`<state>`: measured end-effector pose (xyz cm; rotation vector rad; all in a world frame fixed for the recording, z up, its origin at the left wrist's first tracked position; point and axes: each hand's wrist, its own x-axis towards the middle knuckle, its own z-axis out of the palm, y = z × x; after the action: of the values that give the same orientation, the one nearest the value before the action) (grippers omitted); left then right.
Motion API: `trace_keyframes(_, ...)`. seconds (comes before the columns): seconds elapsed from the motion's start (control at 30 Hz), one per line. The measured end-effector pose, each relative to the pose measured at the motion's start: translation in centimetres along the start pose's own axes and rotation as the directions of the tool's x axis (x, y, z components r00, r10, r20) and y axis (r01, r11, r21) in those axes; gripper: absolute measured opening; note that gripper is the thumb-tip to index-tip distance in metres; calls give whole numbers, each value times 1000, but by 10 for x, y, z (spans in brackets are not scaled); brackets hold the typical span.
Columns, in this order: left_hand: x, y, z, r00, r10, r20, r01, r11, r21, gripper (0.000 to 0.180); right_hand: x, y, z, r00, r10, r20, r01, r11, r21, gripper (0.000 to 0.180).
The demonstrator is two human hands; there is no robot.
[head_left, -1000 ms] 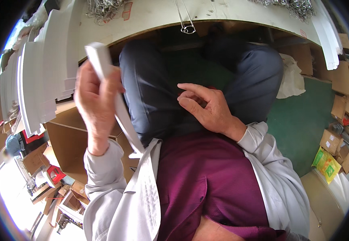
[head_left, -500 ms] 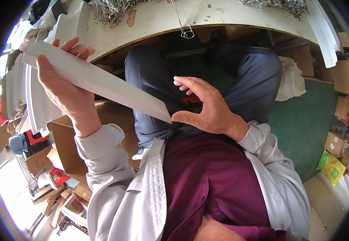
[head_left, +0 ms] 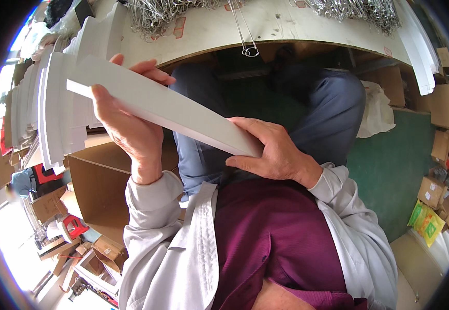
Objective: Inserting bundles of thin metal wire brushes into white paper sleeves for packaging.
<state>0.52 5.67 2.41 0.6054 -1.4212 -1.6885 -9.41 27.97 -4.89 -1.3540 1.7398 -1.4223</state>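
Observation:
A long flat white board (head_left: 167,106) slants across the middle of the view, held over my lap. My left hand (head_left: 126,124) wraps around its upper left part, thumb in front and fingers behind. My right hand (head_left: 273,152) grips its lower right end, fingers curled under the edge. To the left, a row of similar white boards (head_left: 43,108) stands on edge, just beyond the held board's upper end.
A white worktable (head_left: 286,28) curves across the top, with heaps of wire hooks (head_left: 152,15) on it and one (head_left: 245,39) hanging over its edge. A brown cardboard box (head_left: 98,181) stands beside my left leg. Small boxes (head_left: 434,191) and a green floor mat (head_left: 395,165) lie at right.
My left hand has swung the white board from upright to a slanted flat lie. My right hand left my lap and took hold of the board's lower end.

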Motion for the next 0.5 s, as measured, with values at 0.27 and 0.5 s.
trace_keyframes(0.27, -39, 9, -31, 841, -422, 339, 163, 794, 585, 44, 0, 2, -12, 996, 58, -62, -62, 996, -62, 70)
trace_keyframes(0.5, -66, 20, -2, 807, -148, 572, -318, 708, 631, 28, 3, 8, -17, 994, 29, -101, -52, 971, -235, 63)
